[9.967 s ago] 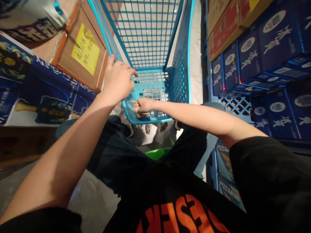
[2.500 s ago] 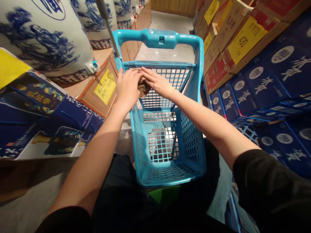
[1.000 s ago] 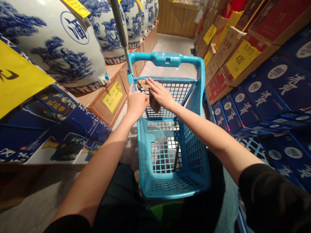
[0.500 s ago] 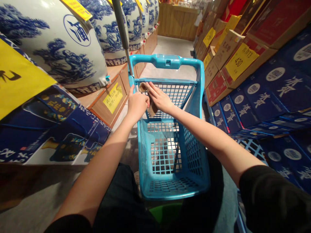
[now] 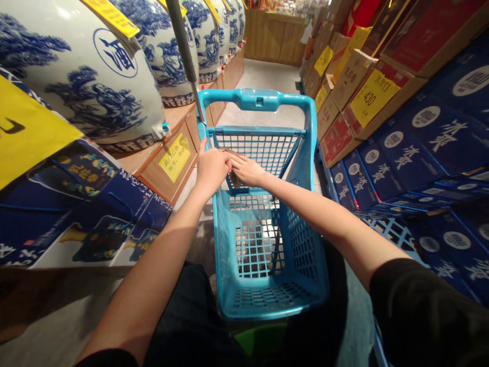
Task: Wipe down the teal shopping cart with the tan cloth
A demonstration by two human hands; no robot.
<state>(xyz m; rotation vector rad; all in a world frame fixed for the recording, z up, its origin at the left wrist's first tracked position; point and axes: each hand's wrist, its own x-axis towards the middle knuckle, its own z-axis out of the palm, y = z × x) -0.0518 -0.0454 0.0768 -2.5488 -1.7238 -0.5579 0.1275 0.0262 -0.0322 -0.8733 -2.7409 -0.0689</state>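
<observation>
A blue plastic basket (image 5: 267, 295) with lattice walls and a looped handle stands between my legs. My left hand (image 5: 212, 165) is at its upper left rim, index finger stretched along the edge and the other fingers curled. Just right of it, my right hand (image 5: 246, 169) presses a brown cloth (image 5: 235, 179) against the inside of the left wall. Part of the cloth is hidden beneath my fingers. A grey pull rod (image 5: 183, 43) rises from the basket's upper left corner.
Large blue-and-white jars (image 5: 103, 81) line a wooden counter (image 5: 168, 168) on the left. Stacked blue boxes (image 5: 405, 153) and brown cartons (image 5: 351, 76) rise on the right. Blue printed boxes (image 5: 84, 204) stand at the near left. A wooden cabinet (image 5: 271, 35) is at the back.
My right hand has moved down along the basket's left wall with the cloth, and less of the cloth shows. My left hand stays by the rim.
</observation>
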